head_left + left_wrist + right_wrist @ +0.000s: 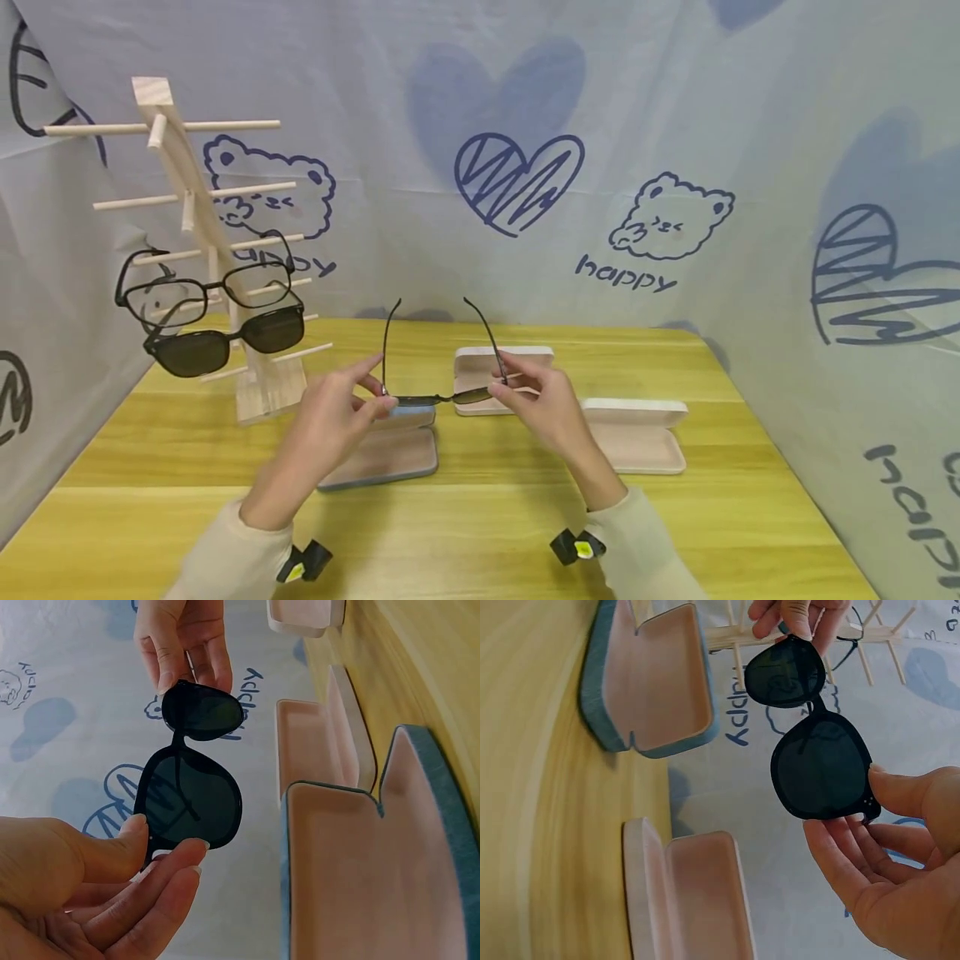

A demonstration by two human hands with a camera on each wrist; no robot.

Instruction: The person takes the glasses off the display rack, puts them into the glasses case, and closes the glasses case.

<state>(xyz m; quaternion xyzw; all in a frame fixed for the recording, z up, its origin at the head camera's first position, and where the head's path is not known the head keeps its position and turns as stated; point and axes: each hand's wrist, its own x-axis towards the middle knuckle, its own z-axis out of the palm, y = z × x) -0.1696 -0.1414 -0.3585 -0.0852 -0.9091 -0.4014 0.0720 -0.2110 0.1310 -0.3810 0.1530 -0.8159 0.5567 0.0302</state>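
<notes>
Two hands on one pair of dark sunglasses (416, 401) in the head view: pinched at one end of the front between thumb and fingers of the left hand (330, 421), at the other between those of the right hand (546, 402). Held up over the table (472, 533), temples unfolded and pointing away. Near the left hand, an open blue case (397, 458); behind the sunglasses, an open white case (487, 356); beside the right wrist, a second white case (645, 450). To the left, a wooden stand (187, 167) with black-framed eyeglasses (215, 286) above a tinted pair (273, 329).

In the left wrist view, pinched at the near corner between left thumb and fingers, well clear of the pink-lined blue case.

In the right wrist view, gripped at the near corner, right thumb opposite fingers, with lenses apart from the cases.
</notes>
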